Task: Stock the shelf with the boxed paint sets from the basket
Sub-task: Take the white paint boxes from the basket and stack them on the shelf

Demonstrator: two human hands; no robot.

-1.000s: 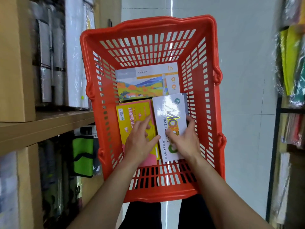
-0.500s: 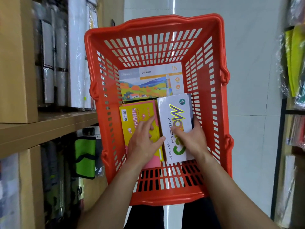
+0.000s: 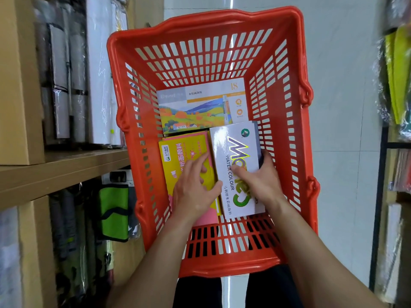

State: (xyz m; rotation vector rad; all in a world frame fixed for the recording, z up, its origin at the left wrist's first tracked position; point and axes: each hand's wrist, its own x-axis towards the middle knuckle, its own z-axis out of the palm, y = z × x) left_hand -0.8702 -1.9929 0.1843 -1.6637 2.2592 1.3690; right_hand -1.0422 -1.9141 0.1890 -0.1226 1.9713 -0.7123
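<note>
We had the white box (image 3: 236,167) half-lifted at the basket's (image 3: 206,25) right wall, right hand (image 3: 261,176) clamping its far edge, left hand (image 3: 195,187) open, thumb on its near edge, fingers on the yellow box (image 3: 178,156): best to lift level, clear of the wall.

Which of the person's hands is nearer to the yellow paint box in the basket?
Left. The left hand rests on the yellow paint box; the right hand is beside it, gripping the white water colour box.
</note>
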